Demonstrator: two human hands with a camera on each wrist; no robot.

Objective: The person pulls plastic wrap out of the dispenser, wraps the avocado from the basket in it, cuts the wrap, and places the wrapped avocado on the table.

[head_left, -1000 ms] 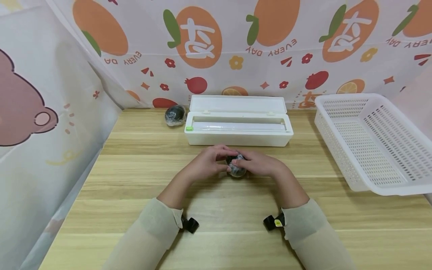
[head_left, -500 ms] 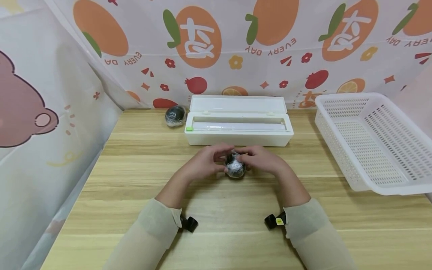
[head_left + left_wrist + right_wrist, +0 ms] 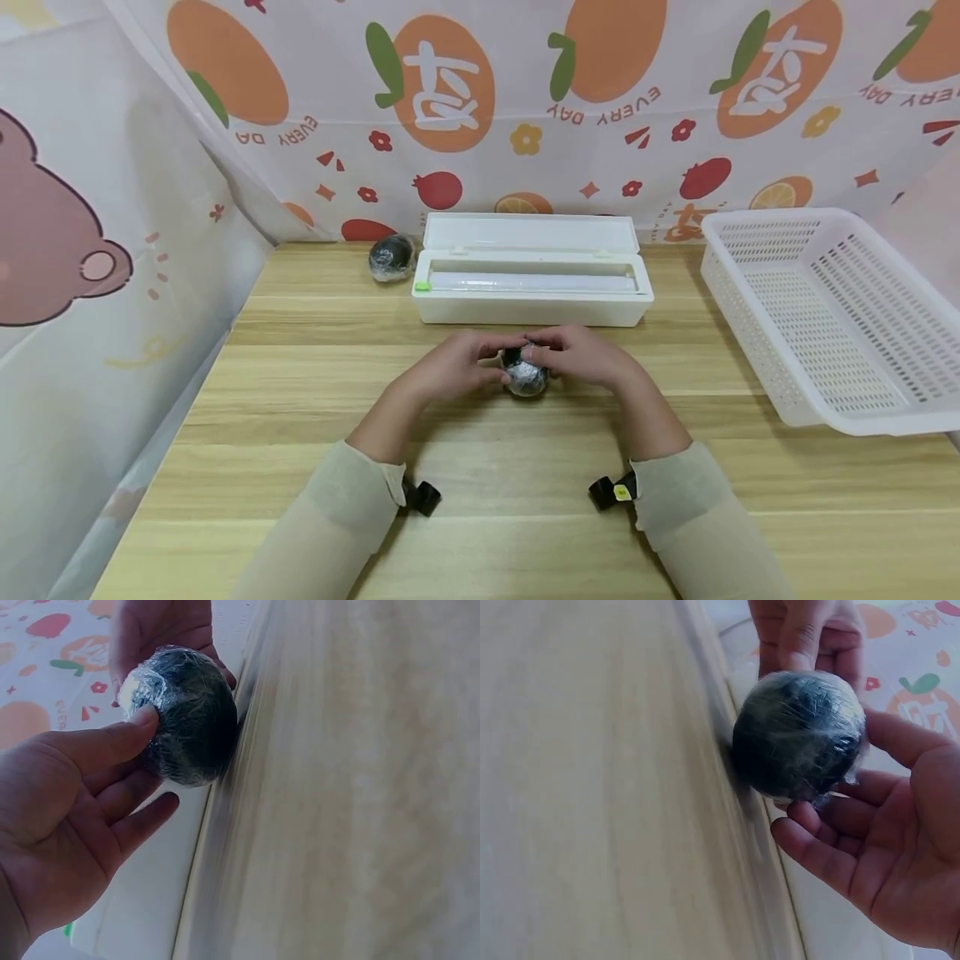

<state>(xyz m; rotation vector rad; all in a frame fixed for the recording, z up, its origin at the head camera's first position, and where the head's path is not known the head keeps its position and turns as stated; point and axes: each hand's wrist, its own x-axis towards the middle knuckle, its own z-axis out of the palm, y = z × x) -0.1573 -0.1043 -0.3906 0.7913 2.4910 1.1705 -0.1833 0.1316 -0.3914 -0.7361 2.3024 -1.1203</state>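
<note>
A dark green, nearly black ball-shaped thing [image 3: 527, 379], wrapped in clear plastic film, rests on the wooden table between both hands. My left hand [image 3: 456, 367] pinches it from the left, thumb on the near side and fingers behind. From the right, my right hand [image 3: 583, 360] holds it, with the thumb over its top. The left wrist view shows crinkled film on the wrapped ball [image 3: 191, 724] under the left thumb. In the right wrist view, loose film edges stick out from the ball [image 3: 799, 739] by the right fingers.
Behind the hands stands a white film dispenser box [image 3: 528, 312], lid up, with a roll of film [image 3: 532, 282] inside. Left of it lies a second film-wrapped dark ball [image 3: 391, 258]. A white perforated basket [image 3: 783, 379] stands at the right. A printed cloth [image 3: 555, 175] hangs behind.
The fingers of both hands have shifted slightly around the wrapped ball. The light glints differently on its film. The box, second ball and basket stay in place.
</note>
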